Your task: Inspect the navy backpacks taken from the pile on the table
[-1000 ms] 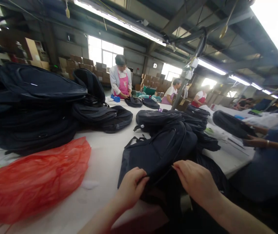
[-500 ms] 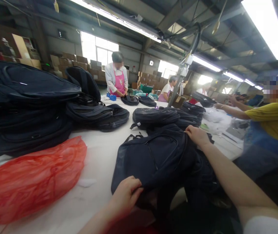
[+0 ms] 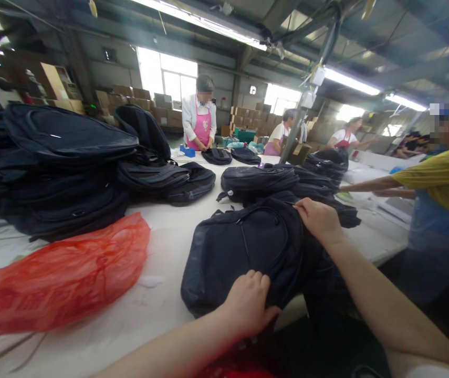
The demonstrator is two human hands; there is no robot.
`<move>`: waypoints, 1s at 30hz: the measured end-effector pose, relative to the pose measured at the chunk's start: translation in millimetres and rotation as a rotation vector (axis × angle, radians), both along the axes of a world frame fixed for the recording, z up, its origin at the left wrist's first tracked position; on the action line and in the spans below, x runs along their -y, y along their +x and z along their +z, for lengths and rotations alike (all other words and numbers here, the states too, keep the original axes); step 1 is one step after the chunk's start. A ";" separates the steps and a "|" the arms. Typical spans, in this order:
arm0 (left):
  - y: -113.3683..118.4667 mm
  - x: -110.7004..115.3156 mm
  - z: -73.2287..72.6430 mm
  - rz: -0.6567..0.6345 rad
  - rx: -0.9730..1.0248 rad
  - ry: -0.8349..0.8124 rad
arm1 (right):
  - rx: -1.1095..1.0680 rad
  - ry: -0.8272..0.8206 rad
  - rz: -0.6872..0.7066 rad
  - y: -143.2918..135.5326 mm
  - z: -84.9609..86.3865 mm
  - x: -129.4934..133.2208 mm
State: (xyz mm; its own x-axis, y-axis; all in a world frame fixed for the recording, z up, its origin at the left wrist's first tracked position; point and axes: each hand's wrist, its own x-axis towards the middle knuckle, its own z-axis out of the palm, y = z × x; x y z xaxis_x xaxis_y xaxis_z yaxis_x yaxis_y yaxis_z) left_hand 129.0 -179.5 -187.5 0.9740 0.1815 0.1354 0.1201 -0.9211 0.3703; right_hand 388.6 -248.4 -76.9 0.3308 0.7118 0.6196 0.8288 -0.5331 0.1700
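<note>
Two hands are now laid on one backpack (image 3: 243,247) at the table's (image 3: 169,231) near edge. The left hand (image 3: 248,302), earlier pinched on the hem, is spread flat with fingers open on the bottom; the right hand (image 3: 319,220) is kept closed on the top edge. The bag is thus flattened. Beside it a red bag (image 3: 62,278) is seen; further off, stacked backpacks (image 3: 62,168) and aproned workers.

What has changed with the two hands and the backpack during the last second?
The right hand left the near edge and now grips the backpack at its far top. The left hand moved from pinching the edge to lying on top. The red plastic bag stayed put.
</note>
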 end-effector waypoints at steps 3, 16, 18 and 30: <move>10.3 1.1 -4.6 0.019 -0.057 0.019 | -0.031 0.055 0.019 0.9 -7.8 7.0; -2.6 -92.4 24.7 0.331 0.561 -1.310 | -0.126 -0.353 0.676 -102.1 -38.7 29.7; -5.0 -100.8 25.2 0.360 0.630 -1.404 | -0.156 -0.407 0.606 -103.9 -43.6 28.8; -10.2 -89.6 -41.4 0.431 0.366 -0.852 | -0.379 -0.181 0.596 -48.5 -183.2 -9.8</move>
